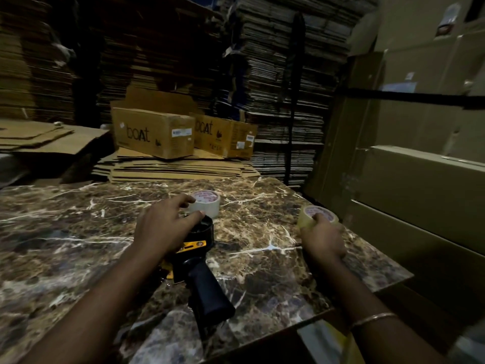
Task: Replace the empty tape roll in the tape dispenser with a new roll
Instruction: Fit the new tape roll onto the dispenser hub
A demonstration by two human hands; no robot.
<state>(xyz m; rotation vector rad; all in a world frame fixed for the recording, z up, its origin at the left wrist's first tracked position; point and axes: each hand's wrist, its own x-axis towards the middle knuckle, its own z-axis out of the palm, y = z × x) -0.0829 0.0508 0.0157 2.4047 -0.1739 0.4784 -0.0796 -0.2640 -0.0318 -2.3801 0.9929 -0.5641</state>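
Note:
A black and yellow tape dispenser (pixel 199 261) lies on the marble table (pixel 78 232), handle pointing toward me. My left hand (pixel 162 224) rests on its round black hub, fingers spread, thumb on the hub's rim. Just beyond the fingertips a clear tape roll (pixel 207 203) lies flat on the table. My right hand (pixel 321 237) grips a second, yellowish clear tape roll (pixel 308 216) near the table's right edge, the roll tilted up off the surface.
Flattened cardboard sheets (pixel 178 166) lie stacked at the table's far edge with two brown boxes (pixel 154 132) on them. Tall cardboard stacks fill the background. Large cartons (pixel 406 179) stand close along the right side of the table.

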